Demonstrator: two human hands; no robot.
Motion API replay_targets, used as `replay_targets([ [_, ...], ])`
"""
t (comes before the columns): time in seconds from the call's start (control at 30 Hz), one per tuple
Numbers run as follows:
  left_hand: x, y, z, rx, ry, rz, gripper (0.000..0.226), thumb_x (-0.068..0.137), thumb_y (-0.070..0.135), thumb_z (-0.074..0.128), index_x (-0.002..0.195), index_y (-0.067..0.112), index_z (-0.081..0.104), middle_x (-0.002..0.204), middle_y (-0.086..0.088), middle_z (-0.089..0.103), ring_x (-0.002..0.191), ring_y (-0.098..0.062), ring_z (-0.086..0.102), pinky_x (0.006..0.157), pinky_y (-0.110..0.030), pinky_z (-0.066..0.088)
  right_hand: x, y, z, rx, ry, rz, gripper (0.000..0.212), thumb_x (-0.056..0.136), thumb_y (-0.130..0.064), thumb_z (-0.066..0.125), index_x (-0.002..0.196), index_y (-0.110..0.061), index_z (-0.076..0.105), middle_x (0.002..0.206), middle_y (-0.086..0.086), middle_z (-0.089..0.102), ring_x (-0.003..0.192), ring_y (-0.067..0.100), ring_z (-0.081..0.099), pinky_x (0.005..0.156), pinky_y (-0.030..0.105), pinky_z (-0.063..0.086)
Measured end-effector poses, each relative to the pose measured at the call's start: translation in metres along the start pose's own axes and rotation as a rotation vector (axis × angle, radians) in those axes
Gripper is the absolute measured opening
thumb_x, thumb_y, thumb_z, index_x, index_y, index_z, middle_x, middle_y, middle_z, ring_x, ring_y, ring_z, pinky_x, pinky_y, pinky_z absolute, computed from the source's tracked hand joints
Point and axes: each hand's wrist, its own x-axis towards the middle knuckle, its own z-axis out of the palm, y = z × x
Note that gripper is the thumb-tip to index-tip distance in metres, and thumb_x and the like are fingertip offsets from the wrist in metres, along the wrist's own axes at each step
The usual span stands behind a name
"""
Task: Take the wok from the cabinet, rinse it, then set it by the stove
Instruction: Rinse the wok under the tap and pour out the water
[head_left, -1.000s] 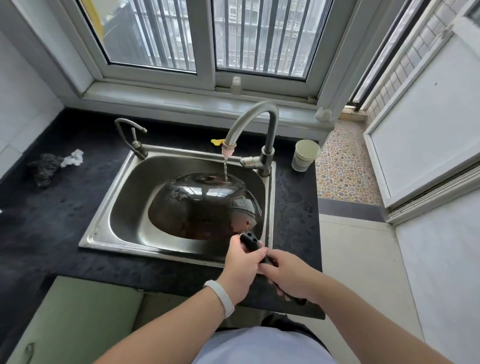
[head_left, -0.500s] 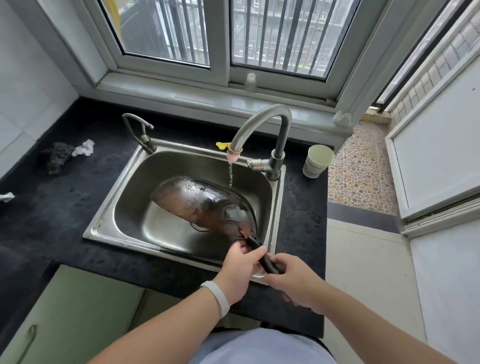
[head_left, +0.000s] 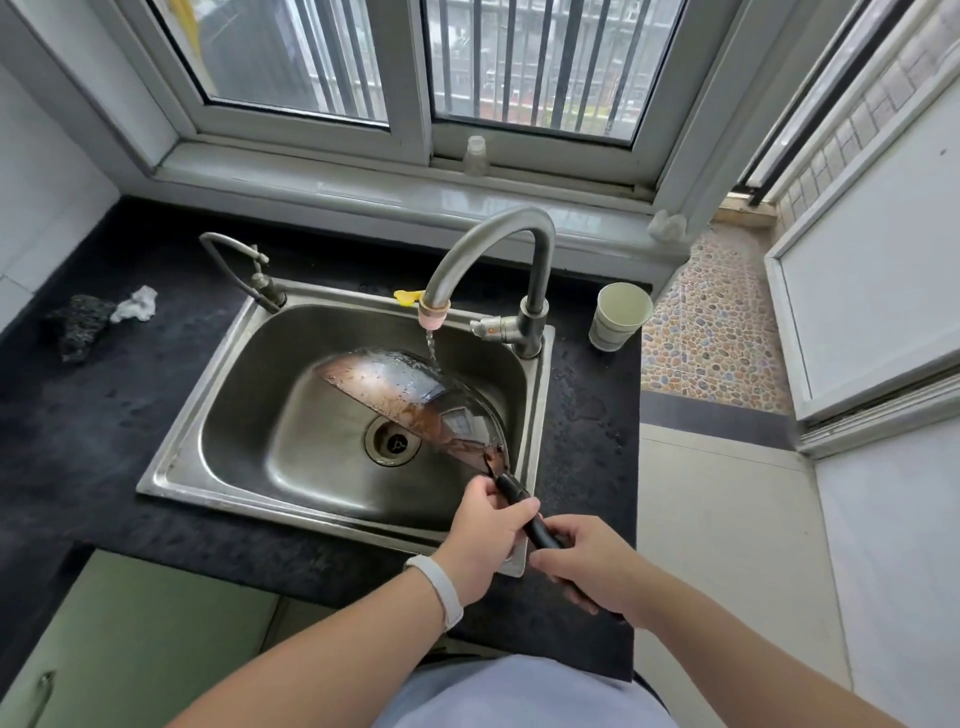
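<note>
The wok (head_left: 415, 400) stands on edge in the sink (head_left: 244, 410), tilted up against the right wall, its wet brown outside facing the camera. A thin stream from the tap (head_left: 488, 249) lands on its upper rim, toward the sink's back right corner. The drain (head_left: 393, 441) lies bare just left of it.

Both hands are on the black handle (head_left: 524, 512), which sticks out over the sink's front right corner. The left hand (head_left: 483, 535) is wrapped around the handle close to the bowl, fingers closed on it. The right hand (head_left: 587, 564) is closed around the handle further back, toward its end, above the front edge of the dark surface (head_left: 104, 441).

Judging from its look, the wok is stiff metal, and probably heavy enough out at the bowl to lever hard against a single wrist. It is wet, so the bowl would be slick; the handle is the sensible place to hold, and two hands spaced along it give good control for turning. The risk is the rim scraping or banging the sink wall or tap as it turns.

A paper cup (head_left: 618, 317) stands at the surface's back right corner, just beside the tap base, near enough to be knocked when the wok is lifted out.
</note>
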Motion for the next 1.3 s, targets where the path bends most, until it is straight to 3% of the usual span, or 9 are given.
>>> replay_targets([
  [0.17,0.002,0.001,0.004,0.069,-0.007,0.009,0.032,0.084,0.009,0.073,0.105,0.014,0.050,0.107,-0.016,0.067,0.099,-0.029,0.070,0.090,-0.049,0.057,-0.001,0.005,-0.007,-0.001,-0.017,-0.008,0.021,0.092,-0.015,0.063,0.101,0.004,0.059,0.064,0.004,0.055,0.041,0.015,0.043,0.041,0.028,0.037],
  [0.37,0.006,0.001,0.013,0.234,0.020,0.062,0.038,0.078,0.022,0.078,0.101,0.017,0.048,0.102,-0.012,0.064,0.094,-0.023,0.067,0.086,-0.044,0.059,-0.002,0.005,-0.012,-0.084,-0.033,0.021,0.010,0.099,-0.019,0.055,0.103,-0.012,0.061,0.070,-0.002,0.057,0.050,0.012,0.046,0.045,0.025,0.039],
  [0.53,0.010,0.005,0.015,0.373,0.042,0.112,0.035,0.084,0.026,0.074,0.099,0.016,0.043,0.090,-0.006,0.059,0.080,-0.017,0.060,0.067,-0.031,0.051,0.002,-0.001,-0.009,-0.115,0.019,0.043,0.017,0.100,-0.022,0.052,0.087,-0.012,0.056,0.064,-0.001,0.056,0.047,0.011,0.046,0.044,0.025,0.040],
  [0.63,0.011,0.003,0.015,0.411,0.059,0.125,0.037,0.081,0.028,0.074,0.099,0.018,0.044,0.089,-0.008,0.061,0.080,-0.019,0.060,0.075,-0.042,0.056,0.002,0.005,-0.003,-0.077,0.055,0.034,0.016,0.098,-0.020,0.054,0.085,-0.011,0.055,0.062,0.003,0.054,0.043,0.013,0.045,0.042,0.026,0.039],
  [0.77,0.011,-0.003,0.018,0.422,0.067,0.094,0.038,0.082,0.024,0.075,0.101,0.018,0.043,0.090,-0.007,0.060,0.083,-0.021,0.062,0.073,-0.035,0.054,0.003,0.020,-0.001,-0.104,0.076,0.014,0.012,0.096,-0.019,0.059,0.088,-0.012,0.054,0.058,0.001,0.050,0.039,0.009,0.043,0.041,0.024,0.039],
  [0.93,0.008,-0.005,0.018,0.393,0.073,0.059,0.041,0.081,0.019,0.076,0.105,0.016,0.043,0.093,-0.011,0.063,0.090,-0.025,0.067,0.085,-0.047,0.057,0.003,0.027,-0.001,-0.171,0.077,-0.033,0.015,0.094,-0.017,0.062,0.083,-0.020,0.051,0.060,-0.002,0.050,0.036,0.003,0.043,0.041,0.021,0.039],
  [1.3,0.002,-0.008,0.019,0.337,0.073,0.032,0.043,0.081,0.015,0.075,0.109,0.015,0.043,0.099,-0.014,0.063,0.093,-0.027,0.067,0.083,-0.050,0.058,0.008,0.044,0.000,-0.259,0.101,-0.101,0.013,0.093,-0.018,0.061,0.082,-0.022,0.054,0.064,-0.005,0.052,0.046,0.004,0.045,0.049,0.023,0.041],
])
